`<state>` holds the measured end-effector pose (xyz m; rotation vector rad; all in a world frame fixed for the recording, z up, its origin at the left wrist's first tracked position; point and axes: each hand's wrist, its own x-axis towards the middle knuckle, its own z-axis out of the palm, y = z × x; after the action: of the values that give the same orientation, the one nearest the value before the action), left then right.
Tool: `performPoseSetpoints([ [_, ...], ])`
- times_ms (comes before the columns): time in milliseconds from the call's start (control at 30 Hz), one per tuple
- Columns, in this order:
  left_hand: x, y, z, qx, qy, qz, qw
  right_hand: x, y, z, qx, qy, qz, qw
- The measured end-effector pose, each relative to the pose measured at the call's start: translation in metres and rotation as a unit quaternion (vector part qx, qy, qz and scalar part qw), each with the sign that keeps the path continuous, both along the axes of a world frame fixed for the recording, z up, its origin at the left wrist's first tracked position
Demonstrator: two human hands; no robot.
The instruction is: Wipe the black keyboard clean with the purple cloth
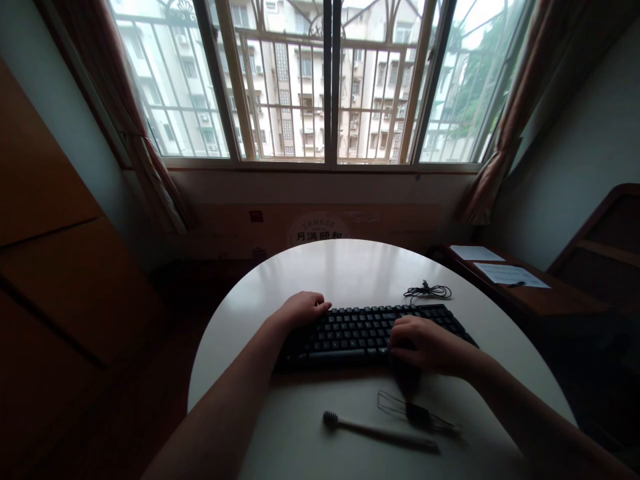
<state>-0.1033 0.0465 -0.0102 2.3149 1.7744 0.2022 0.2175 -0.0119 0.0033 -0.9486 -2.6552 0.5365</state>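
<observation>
A black keyboard [345,335] lies on the round white table [330,267]. My left hand [304,309] is at its far left corner, fingers curled over the edge as if gripping it; the fingertips are partly hidden. My right hand [423,343] is closed over the right part of the keys, holding a dark cloth [406,377] that hangs down past the near edge. Closer to me lie a toothbrush [385,435], bristles to the left, and a wire keycap puller [419,417] with a dark middle. Neither is touched.
A coiled black cable [427,291] lies behind the keyboard. To the right stands a brown side table [565,297] with papers [513,275] and a dark pen on it, beside a chair [600,247]. An orange-brown cabinet [50,267] is at left; a barred window is ahead.
</observation>
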Motion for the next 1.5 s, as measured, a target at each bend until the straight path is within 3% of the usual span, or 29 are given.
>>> performPoseSetpoints([
  [1500,0.0030,-0.0037,0.0053,-0.006,0.001,0.001,1.000,0.0007,0.0016,0.0012,-0.012,-0.007,0.007,1.000],
])
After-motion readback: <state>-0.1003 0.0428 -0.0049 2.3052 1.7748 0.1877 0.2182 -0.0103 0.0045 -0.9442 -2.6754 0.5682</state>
